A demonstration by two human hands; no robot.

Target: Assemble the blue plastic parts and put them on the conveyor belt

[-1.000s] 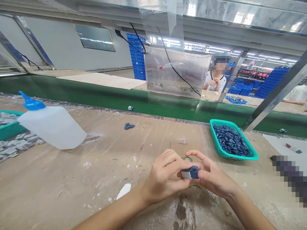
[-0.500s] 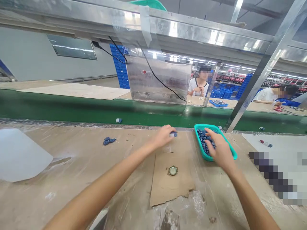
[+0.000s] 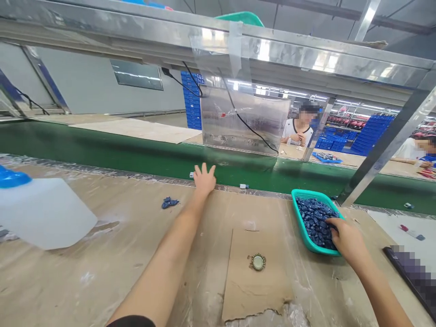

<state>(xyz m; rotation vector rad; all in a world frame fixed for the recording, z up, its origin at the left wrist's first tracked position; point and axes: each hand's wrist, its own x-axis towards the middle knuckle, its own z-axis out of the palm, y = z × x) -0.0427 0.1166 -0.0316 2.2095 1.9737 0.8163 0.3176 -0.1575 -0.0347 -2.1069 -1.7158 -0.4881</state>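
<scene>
My left hand (image 3: 205, 178) reaches over the near edge of the green conveyor belt (image 3: 153, 154) with its fingers spread. Right beside its fingertips is a small white-and-blue piece (image 3: 191, 175), partly hidden. Another white-and-blue piece (image 3: 244, 186) lies on the belt to the right of that hand. My right hand (image 3: 349, 240) dips into a teal plastic basket (image 3: 295, 213) full of small dark blue pieces (image 3: 315, 218). Its thumb and index finger pinch around one of them; the other fingers are tucked out of sight.
A bottle cap (image 3: 258, 262) sits on a cardboard sheet (image 3: 254, 295) before me. Blue scraps (image 3: 169, 202) lie on the table, and a white container (image 3: 57, 213) stands left. A slanted metal post (image 3: 384, 150) rises behind the basket. Across the belt sits a person (image 3: 298, 129).
My left hand has let go of a white-and-blue piece, now on the belt, and moved left with fingers spread. My right hand has lowered into the basket and closed its fingers. The view has shifted.
</scene>
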